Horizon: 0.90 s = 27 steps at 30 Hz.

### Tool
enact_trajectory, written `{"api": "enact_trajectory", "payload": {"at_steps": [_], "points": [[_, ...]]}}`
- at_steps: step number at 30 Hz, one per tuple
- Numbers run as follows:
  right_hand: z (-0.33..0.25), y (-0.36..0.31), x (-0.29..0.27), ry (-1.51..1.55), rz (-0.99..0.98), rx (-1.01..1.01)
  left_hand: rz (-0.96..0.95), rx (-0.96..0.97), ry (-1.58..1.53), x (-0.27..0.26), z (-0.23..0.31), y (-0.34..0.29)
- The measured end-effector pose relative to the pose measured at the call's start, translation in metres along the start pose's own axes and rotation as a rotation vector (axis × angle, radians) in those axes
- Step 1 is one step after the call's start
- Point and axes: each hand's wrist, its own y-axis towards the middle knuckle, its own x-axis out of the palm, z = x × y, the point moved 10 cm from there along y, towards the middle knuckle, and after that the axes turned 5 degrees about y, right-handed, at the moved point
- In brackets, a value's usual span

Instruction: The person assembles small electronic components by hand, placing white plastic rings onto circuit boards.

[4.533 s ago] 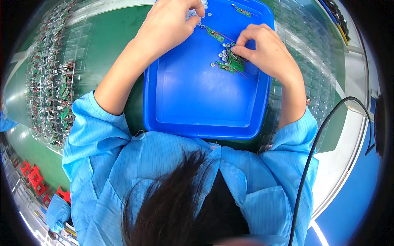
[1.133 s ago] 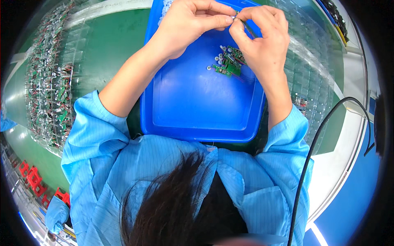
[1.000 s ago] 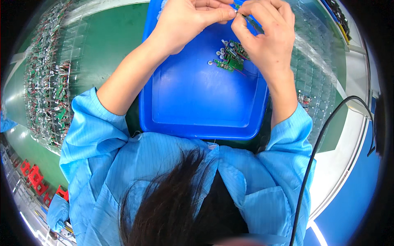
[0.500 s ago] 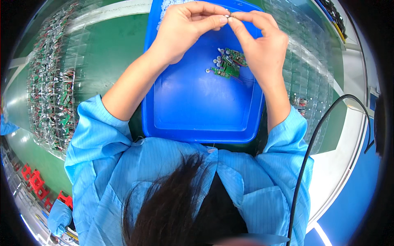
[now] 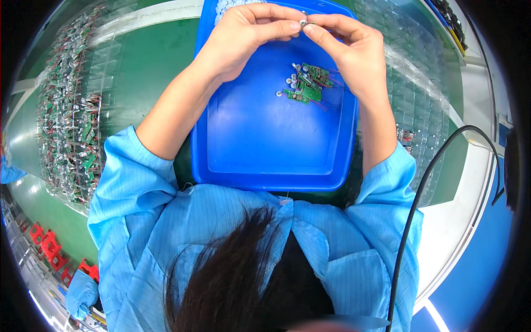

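Note:
My left hand and my right hand meet over the far part of a blue plastic tray, thumbs and forefingers pinched together. Between the fingertips shows a small silvery round part, with a darker edge beside it at my right fingertips. Most of it is covered by the fingers. Nearer to me, inside the tray, lie several small green circuit boards in a loose cluster. Thin wires and small whitish round components are attached to or beside them.
Clear plastic pieces are heaped at the tray's far left corner. On the green table, transparent trays full of wired circuit boards stand at left. More clear trays are at right. A black cable arcs along the right side.
Both hands stay pinched together and have shifted slightly. The silvery round part shows more plainly between the fingertips. Wires by the circuit boards are less covered by my right hand.

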Motion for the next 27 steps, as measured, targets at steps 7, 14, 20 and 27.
{"api": "enact_trajectory", "payload": {"at_steps": [7, 14, 20, 27], "points": [[-0.036, -0.008, 0.009, -0.060, 0.062, -0.099, 0.329, -0.518, -0.035, -0.012, -0.022, -0.017], [-0.014, -0.001, -0.002, -0.233, 0.069, -0.102, 0.376, -0.413, 0.092, -0.010, -0.016, -0.014], [-0.008, 0.000, 0.003, -0.452, -0.061, 0.019, 0.213, -0.305, 0.843, 0.007, 0.003, -0.005], [-0.015, -0.015, 0.014, -0.823, -0.349, -0.055, 0.181, -0.309, 1.442, -0.024, 0.044, 0.025]]}}
